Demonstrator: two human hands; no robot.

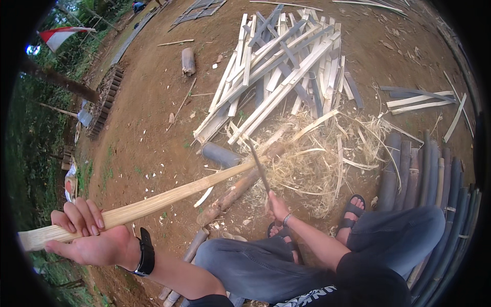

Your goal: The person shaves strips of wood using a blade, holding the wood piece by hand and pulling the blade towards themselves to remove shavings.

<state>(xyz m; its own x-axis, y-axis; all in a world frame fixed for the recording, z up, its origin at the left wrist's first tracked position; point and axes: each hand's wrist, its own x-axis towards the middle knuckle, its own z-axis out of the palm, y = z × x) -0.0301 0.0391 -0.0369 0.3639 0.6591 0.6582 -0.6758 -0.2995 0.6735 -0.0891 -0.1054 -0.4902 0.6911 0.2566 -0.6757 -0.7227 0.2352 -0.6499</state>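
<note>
My left hand (pixel 94 235), a black watch on its wrist, is wrapped round the near end of a long, pale split bamboo strip (pixel 169 198). The strip slants up to the right, and its far end lies over a brown log (pixel 225 203) on the ground. In my right hand (pixel 278 209) is the handle of a long knife (pixel 259 166). Its narrow dark blade points away from me and crosses close to the strip's far end; whether the two touch I cannot tell. Curly bamboo shavings (pixel 302 171) are heaped just beyond the blade.
A large pile of split bamboo strips (pixel 286 66) lies ahead. Dark bamboo poles (pixel 409 174) line my right side. A short dark bamboo piece (pixel 220 155) lies beside the log. My sandalled feet (pixel 353 211) are near the shavings. Another short log (pixel 188 61) is farther off.
</note>
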